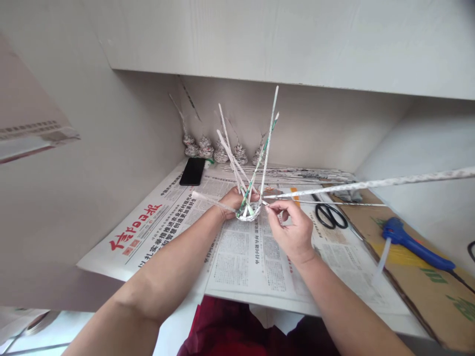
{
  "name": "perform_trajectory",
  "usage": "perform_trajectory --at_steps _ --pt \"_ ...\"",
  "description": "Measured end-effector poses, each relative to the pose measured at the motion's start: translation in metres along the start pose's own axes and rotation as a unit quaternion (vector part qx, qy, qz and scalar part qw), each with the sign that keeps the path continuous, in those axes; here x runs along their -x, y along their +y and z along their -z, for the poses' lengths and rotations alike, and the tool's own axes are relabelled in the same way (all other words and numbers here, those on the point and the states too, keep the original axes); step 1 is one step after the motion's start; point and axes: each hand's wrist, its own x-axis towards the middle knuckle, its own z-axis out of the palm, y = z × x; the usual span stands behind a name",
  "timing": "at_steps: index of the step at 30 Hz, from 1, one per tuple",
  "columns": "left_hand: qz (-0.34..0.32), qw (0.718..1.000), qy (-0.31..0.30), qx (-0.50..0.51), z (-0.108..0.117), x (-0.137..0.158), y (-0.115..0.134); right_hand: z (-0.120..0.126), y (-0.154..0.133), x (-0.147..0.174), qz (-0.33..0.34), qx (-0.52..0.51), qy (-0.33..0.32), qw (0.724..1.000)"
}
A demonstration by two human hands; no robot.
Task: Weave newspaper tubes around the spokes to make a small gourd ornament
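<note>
At the left we see the phone [192,171], which lies on the newspaper [233,257], well apart from our work. Next comes our left hand [232,200]; it grasps the small woven basket [248,213] from the left and behind, though some of its fingers are hidden. The basket is between our two hands, over the newspaper, and its upright sticks [269,141] lean in different directions, some of them crossing. In our judgement, the step is weaving around these sticks, so the left hand should hold the base firmly but not crush it, and we should spread the sticks evenly. At the right side of the rim, our right hand [293,225] pinches a short bit of paper between thumb and finger; whether it belongs to the long strand [371,184] stretching to the right, we cannot tell. We would pull gently, because rolled paper may bend or tear, and press each turn down close upon the row below. Farther right, the scissors [330,215] and the glue gun [419,247] lie apart from both hands.
</note>
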Motion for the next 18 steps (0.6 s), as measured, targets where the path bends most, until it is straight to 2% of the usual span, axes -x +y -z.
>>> perform_trajectory --at_steps 8,14,18 --pt "-0.005 1.0 -0.001 0.022 0.001 0.0 0.001 0.002 -0.002 0.001 0.07 -0.001 -0.027 0.997" --pt "0.003 0.999 -0.025 0.025 0.004 -0.002 -0.001 0.003 -0.01 -0.001 0.028 -0.023 -0.101 0.994" --pt "0.009 0.999 -0.018 0.025 0.004 -0.001 0.001 0.025 -0.017 0.003 0.015 -0.004 -0.128 0.992"
